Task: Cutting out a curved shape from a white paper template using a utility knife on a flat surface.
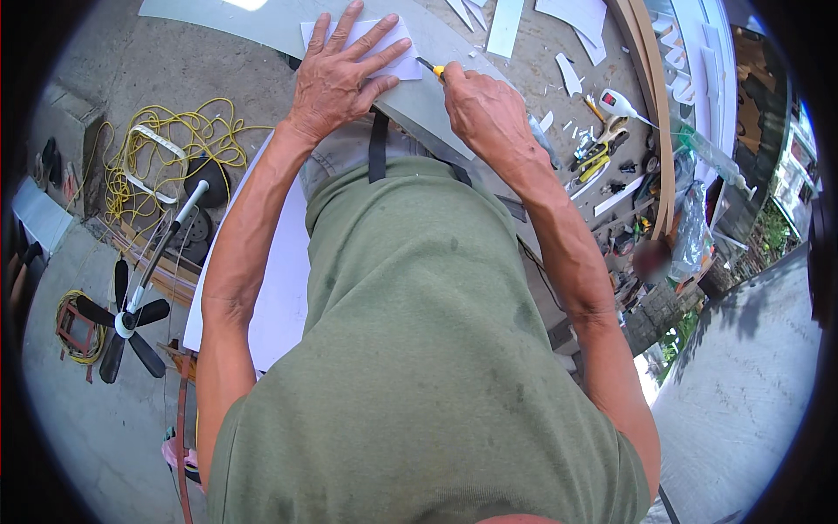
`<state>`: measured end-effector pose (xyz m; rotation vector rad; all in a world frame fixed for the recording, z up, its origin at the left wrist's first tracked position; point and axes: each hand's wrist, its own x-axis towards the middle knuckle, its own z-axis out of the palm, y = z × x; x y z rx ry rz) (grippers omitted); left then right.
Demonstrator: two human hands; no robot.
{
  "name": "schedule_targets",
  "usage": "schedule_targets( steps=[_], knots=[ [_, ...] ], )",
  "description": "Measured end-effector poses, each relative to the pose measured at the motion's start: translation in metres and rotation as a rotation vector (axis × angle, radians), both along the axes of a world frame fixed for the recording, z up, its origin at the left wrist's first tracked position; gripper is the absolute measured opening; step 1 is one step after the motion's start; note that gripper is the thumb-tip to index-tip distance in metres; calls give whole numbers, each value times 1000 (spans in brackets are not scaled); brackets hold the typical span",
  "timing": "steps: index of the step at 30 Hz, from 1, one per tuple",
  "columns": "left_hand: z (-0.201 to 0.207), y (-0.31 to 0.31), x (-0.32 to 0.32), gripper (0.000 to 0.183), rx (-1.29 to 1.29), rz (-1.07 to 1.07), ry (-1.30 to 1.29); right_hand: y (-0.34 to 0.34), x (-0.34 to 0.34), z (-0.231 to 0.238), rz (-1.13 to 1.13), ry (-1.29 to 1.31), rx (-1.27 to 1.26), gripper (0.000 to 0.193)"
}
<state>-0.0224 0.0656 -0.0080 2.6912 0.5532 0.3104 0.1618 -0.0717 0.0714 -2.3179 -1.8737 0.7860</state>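
My left hand [342, 77] lies with fingers spread on a small white sheet [407, 66], pressing it to a pale grey board [218, 24]. The sheet looks flat and stiff; I cannot tell its material. In my right hand [485, 109] is a yellow and black utility knife [438, 72], its handle mostly covered by my fingers. The knife's dark tip points at the right edge of the sheet, close to my left fingertips. Whether the blade touches the sheet is too small to tell.
White offcuts [504, 26] and small scraps lie at the far right, beside scattered tools [598, 157] and a curved brown strip [650, 87]. Left, there are a tangled yellow cord [166, 131] and a black-bladed fan [124, 323]. A large white sheet [284, 306] sits by my left arm.
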Motion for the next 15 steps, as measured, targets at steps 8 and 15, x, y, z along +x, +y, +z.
schedule_targets(
  steps=[8,15],
  knots=[
    [-3,2,-1,48,36,-35,4,17,-1,14,-28,76,-197,15],
    [-2,-1,0,46,33,-16,18,12,-21,12,-146,51,-229,16]
  ],
)
